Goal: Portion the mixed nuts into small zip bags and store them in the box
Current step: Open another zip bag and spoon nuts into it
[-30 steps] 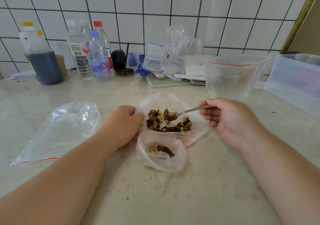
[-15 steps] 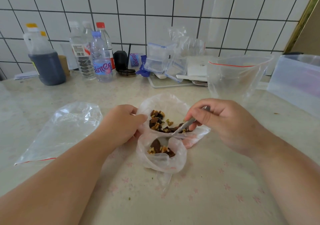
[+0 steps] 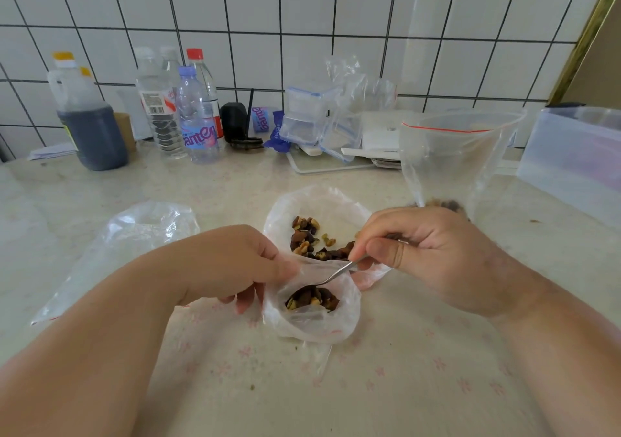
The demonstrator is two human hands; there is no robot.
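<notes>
A small zip bag (image 3: pixel 314 325) sits open on the counter with mixed nuts (image 3: pixel 312 299) in its bottom. My left hand (image 3: pixel 232 265) pinches its rim and holds the mouth open. My right hand (image 3: pixel 426 251) grips a metal spoon (image 3: pixel 336 275) whose tip dips into that bag. Just behind lies a larger plastic bag (image 3: pixel 336 208) spread flat, with the remaining nuts (image 3: pixel 309 240) on it. A clear plastic box (image 3: pixel 578 161) stands at the far right.
An upright zip bag (image 3: pixel 453 161) with a red seal stands behind my right hand. Another flat zip bag (image 3: pixel 127 245) lies at the left. Bottles (image 3: pixel 195 120), a dark jug (image 3: pixel 90 127) and small lidded containers (image 3: pixel 312 117) line the tiled wall.
My right hand carried the loaded spoon from the larger bag down into the small bag. The nuts in the small bag have increased. My left hand kept holding the rim.
</notes>
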